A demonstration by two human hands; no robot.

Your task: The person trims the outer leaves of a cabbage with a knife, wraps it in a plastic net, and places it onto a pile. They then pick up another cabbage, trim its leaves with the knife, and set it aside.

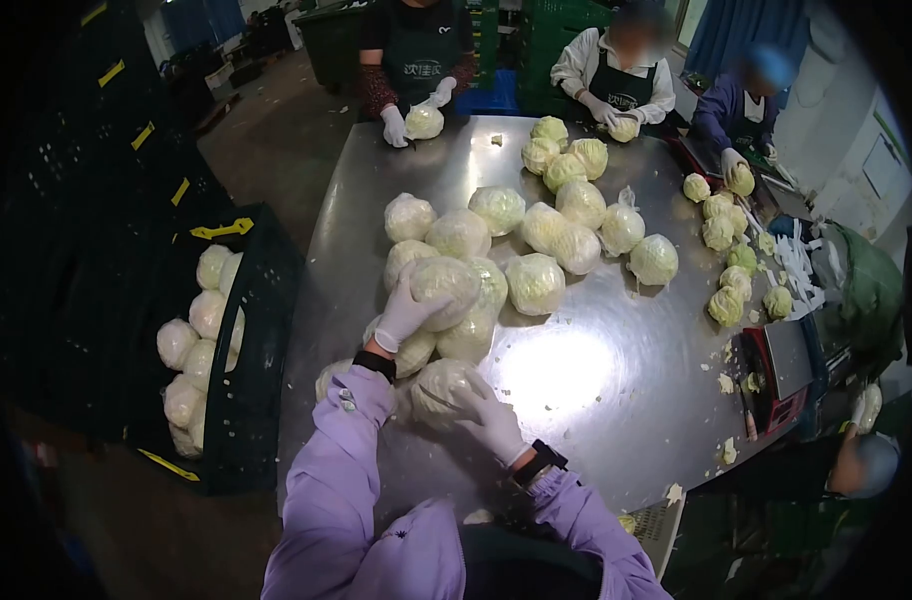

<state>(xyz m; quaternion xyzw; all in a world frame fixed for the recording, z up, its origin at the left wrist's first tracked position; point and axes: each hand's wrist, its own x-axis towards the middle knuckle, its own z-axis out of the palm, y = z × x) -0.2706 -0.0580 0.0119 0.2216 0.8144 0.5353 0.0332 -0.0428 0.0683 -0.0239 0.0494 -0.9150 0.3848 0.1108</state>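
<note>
My left hand (404,312), in a white glove, grips a wrapped cabbage (445,290) at the left part of the metal table (636,370). Nearer to me, my right hand (491,418), also gloved, has its fingers on the right side of another wrapped cabbage (442,393). More wrapped cabbages lie around and beyond my left hand, among them one (534,284) to its right. Another cabbage (333,380) is partly hidden behind my left forearm.
A dark crate (261,330) with wrapped cabbages stands left of the table. Three people stand across the table, handling cabbages; another person is at the lower right. Unwrapped cabbages (718,233), a red-edged device (776,365) and a knife (749,415) lie right.
</note>
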